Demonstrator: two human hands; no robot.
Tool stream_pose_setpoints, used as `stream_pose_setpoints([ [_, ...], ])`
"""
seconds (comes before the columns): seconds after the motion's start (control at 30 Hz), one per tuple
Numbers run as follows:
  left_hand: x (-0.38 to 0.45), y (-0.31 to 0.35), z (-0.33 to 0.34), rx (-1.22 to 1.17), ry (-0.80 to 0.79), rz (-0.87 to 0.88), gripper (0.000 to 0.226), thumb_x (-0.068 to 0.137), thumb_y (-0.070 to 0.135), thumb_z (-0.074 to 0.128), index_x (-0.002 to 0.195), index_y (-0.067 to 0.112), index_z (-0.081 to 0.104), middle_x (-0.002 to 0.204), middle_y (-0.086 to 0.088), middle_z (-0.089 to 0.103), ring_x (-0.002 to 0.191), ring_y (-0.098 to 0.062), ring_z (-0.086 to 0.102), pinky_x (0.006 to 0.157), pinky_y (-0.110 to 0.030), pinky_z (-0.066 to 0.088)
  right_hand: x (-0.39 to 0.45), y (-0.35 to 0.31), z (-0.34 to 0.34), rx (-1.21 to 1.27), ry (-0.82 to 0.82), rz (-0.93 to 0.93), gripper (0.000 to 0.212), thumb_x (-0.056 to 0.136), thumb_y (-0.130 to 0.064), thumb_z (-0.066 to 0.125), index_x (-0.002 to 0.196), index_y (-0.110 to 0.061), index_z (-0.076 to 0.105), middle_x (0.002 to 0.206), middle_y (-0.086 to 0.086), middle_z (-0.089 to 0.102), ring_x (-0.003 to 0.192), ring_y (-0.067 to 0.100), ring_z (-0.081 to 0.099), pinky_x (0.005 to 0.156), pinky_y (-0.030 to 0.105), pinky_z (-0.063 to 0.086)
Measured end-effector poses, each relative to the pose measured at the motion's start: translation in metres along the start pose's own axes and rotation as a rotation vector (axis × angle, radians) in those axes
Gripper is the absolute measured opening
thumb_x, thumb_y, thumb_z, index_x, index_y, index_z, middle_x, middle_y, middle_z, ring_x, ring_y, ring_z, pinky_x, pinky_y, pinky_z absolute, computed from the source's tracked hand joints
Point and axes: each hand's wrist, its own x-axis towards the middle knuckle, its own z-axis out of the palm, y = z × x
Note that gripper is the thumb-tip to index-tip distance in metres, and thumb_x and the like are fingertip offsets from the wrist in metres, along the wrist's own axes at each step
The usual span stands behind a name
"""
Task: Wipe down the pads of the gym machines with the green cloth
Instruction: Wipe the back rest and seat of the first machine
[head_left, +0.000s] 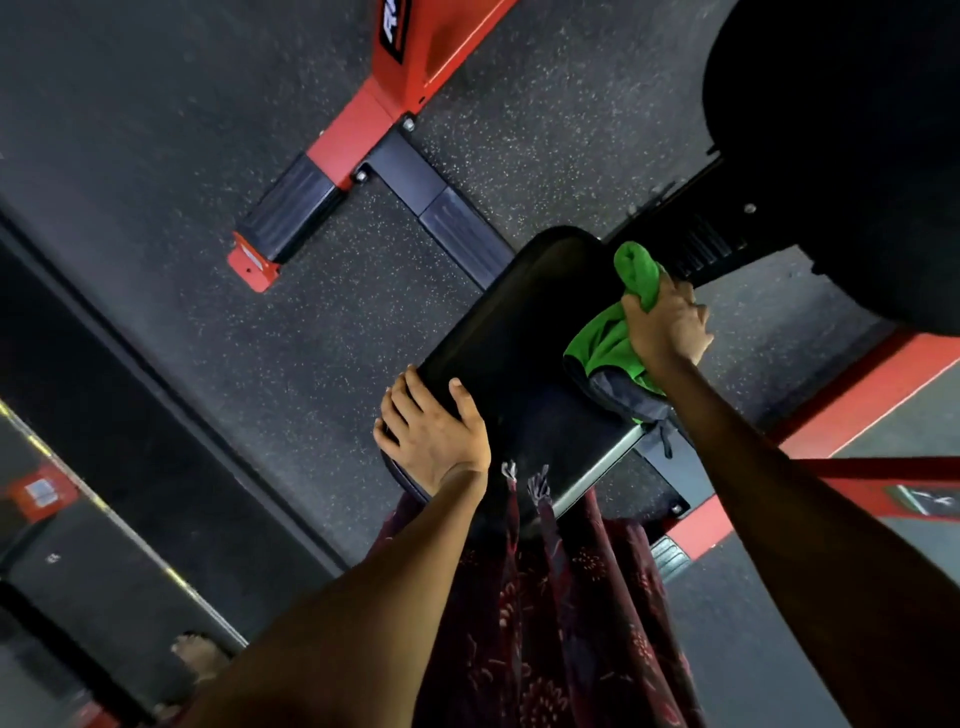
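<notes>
Nearest the camera, the left hand grips the near corner of the black pad, fingers curled over the edge and thumb lying on the top face; it braces the pad and carries no cloth. Farther out and to the right, the right hand holds the green cloth bunched in a closed fist, with one end of the cloth sticking up beyond the knuckles and the rest spread flat against the pad's right edge, partly over a dark bag that rests at that side. The pad's long axis runs from the braced near corner away toward the red frame on the speckled floor. The cloth sits at the right side of the pad, so the unwiped face appears to lie to the left of the right hand, between the two hands. Judged from this layout, the next stroke calls for the right hand to sweep leftward and along the long axis, while the left hand stays clear at its corner
</notes>
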Motion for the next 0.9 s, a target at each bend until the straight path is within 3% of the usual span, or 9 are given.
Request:
stream_pose_setpoints([
  [0.2, 0.001, 0.001, 0.001, -0.017, -0.032, -0.005, 0.057, 0.093, 0.045, 0.031, 0.131, 0.008, 0.051, 0.127, -0.012, 0.057, 0.120, -0.031, 0.049, 0.101, -0.052, 0.033, -0.012, 0.013, 0.002, -0.018, -0.010, 0.075, 0.064, 0.094, -0.043, 0.045, 0.149, -0.018, 0.025, 0.148, 0.013, 0.033, 0.131, 0.040, 0.032, 0.099, 0.054, 0.039],
  [0.3, 0.002, 0.000, 0.001, -0.025, -0.034, 0.003, 0.057, 0.092, 0.044, 0.032, 0.130, 0.006, 0.052, 0.126, -0.012, 0.057, 0.120, -0.031, 0.050, 0.100, -0.052, 0.033, -0.024, 0.009, -0.005, 0.056, 0.035, 0.080, 0.056, 0.092, -0.035, 0.051, 0.142, -0.014, 0.038, 0.141, 0.016, 0.039, 0.124, 0.038, 0.039, 0.093, 0.045, 0.043],
  [0.47, 0.003, 0.002, -0.006, -0.001, -0.119, 0.008, 0.066, 0.092, 0.048, 0.020, 0.136, 0.006, 0.045, 0.134, -0.014, 0.051, 0.126, -0.031, 0.043, 0.104, -0.052, 0.028, -0.076, -0.021, -0.018, 0.602, -0.027, 0.018, 0.031, 0.088, -0.025, 0.062, 0.114, -0.009, 0.065, 0.106, 0.013, 0.067, 0.101, 0.030, 0.063, 0.085, 0.035, 0.048],
  [0.6, 0.002, 0.001, -0.024, 0.046, -0.299, 0.071, 0.064, 0.098, 0.049, 0.024, 0.147, 0.008, 0.027, 0.148, -0.015, 0.034, 0.137, -0.032, 0.028, 0.107, -0.050, 0.019, -0.128, -0.055, -0.033, 1.178, -0.204, 0.103, 0.007, 0.087, -0.007, 0.060, 0.088, -0.012, 0.065, 0.080, 0.006, 0.068, 0.070, 0.019, 0.066, 0.071, 0.033, 0.057],
  [0.67, 0.011, 0.004, -0.036, 0.021, -0.431, 0.035, 0.069, 0.098, 0.054, 0.030, 0.149, 0.008, 0.022, 0.151, -0.016, 0.027, 0.140, -0.033, 0.021, 0.110, -0.051, 0.016, -0.140, -0.061, -0.041, 1.173, -0.170, 0.086, 0.008, 0.081, -0.013, 0.065, 0.083, -0.020, 0.065, 0.082, 0.005, 0.070, 0.075, 0.021, 0.068, 0.077, 0.038, 0.058],
  [0.73, 0.029, 0.009, -0.054, -0.306, -0.662, -0.129, 0.076, 0.094, 0.065, 0.024, 0.149, 0.012, 0.027, 0.152, -0.016, 0.027, 0.143, -0.033, 0.018, 0.115, -0.050, 0.015, -0.148, -0.062, -0.052, 1.098, -0.118, 0.030, 0.011, 0.075, -0.019, 0.069, 0.087, -0.021, 0.067, 0.087, 0.005, 0.072, 0.083, 0.023, 0.069, 0.082, 0.042, 0.057],
  [0.8, 0.045, 0.019, -0.091, -0.964, -1.065, -0.160, 0.086, 0.086, 0.077, 0.025, 0.144, 0.015, 0.041, 0.145, -0.015, 0.043, 0.139, -0.034, 0.032, 0.113, -0.048, 0.028, -0.162, -0.064, -0.068, 1.007, -0.072, -0.017, 0.020, 0.077, -0.020, 0.072, 0.097, -0.016, 0.068, 0.091, 0.004, 0.070, 0.087, 0.021, 0.067, 0.083, 0.037, 0.055],
  [0.83, 0.049, 0.026, -0.113, -1.115, -1.221, -0.096, 0.089, 0.083, 0.080, 0.027, 0.141, 0.015, 0.045, 0.139, -0.014, 0.051, 0.134, -0.031, 0.042, 0.109, -0.046, 0.036, -0.172, -0.066, -0.076, 0.967, -0.052, -0.046, 0.024, 0.079, -0.021, 0.073, 0.101, -0.015, 0.068, 0.095, 0.004, 0.069, 0.089, 0.019, 0.066, 0.083, 0.033, 0.054],
  [0.9, 0.048, 0.049, -0.155, -1.141, -1.397, 0.020, 0.084, 0.076, 0.077, 0.039, 0.131, 0.015, 0.053, 0.125, -0.013, 0.062, 0.117, -0.026, 0.059, 0.098, -0.042, 0.048, -0.189, -0.072, -0.094, 0.943, -0.049, -0.133, 0.028, 0.085, -0.030, 0.069, 0.109, -0.015, 0.067, 0.102, 0.002, 0.069, 0.093, 0.014, 0.064, 0.082, 0.025, 0.050],
])
